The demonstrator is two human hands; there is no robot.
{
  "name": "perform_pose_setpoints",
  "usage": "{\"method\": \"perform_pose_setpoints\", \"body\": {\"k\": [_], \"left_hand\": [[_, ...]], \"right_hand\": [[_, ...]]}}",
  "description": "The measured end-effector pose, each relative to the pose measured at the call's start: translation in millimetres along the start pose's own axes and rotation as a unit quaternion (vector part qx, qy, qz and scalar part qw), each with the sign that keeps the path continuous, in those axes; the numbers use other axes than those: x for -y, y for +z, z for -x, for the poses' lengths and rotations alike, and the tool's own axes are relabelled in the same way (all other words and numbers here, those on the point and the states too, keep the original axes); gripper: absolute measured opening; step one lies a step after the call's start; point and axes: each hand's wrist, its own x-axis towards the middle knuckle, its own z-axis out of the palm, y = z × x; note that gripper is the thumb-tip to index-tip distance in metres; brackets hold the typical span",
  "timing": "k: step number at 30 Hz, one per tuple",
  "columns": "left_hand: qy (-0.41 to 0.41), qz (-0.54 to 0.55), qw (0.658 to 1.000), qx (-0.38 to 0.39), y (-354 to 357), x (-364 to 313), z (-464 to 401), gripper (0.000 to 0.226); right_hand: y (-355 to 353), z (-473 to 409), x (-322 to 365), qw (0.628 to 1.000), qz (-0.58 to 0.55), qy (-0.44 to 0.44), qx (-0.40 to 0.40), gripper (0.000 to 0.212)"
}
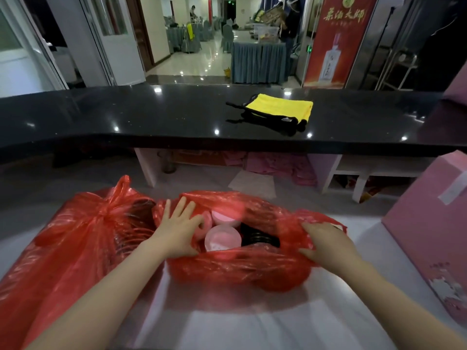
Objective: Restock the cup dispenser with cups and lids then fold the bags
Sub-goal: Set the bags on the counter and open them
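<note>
Head view: crinkled open red bag (235, 269)

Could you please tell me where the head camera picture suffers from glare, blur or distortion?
Head view: ceiling lights glare as white spots on the glossy black counter; the right hand and the open red plastic bag it grips smear with motion blur; the wide-angle lens bows the counter edge; the far hall is dim, the foreground brighter.
</note>
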Motion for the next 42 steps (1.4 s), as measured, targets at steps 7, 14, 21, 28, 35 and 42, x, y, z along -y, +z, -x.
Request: {"method": "perform_pose_setpoints", "body": {"k": [7, 14, 21, 28, 35, 42], "left_hand": [[-0.028, 0.06, 0.997, 0.044, 15, 16, -13, 0.118], [-0.009, 0.111, 0.991, 0.074, 15, 9, -40, 0.119], [-0.025, 0.152, 0.981, 0.118, 21, 6, -62, 0.131], [-0.076, 0.191, 0.971, 0.12, 18, 10, -80, 0.13], [-0.091, 0.24, 0.963, 0.082, 26, 2, -75, 0.126], [-0.036, 0.24, 0.969, -0.054, 23, -7, -41, 0.098]], "right_hand": [[25, 14, 1, 0.866, 0.102, -0.272, -0.407, 0.056], [24, -20, 3, 0.967, 0.046, -0.236, -0.087, 0.086], [48, -70, -19, 0.972, -0.155, -0.095, 0.147, 0.122], [63, -107, -32, 0.964, -0.174, -0.015, 0.198, 0.124], [58, -102, -33, 0.964, -0.227, -0.049, 0.132, 0.112], [36, -62, -15, 0.957, -0.264, -0.115, -0.041, 0.08]]}}
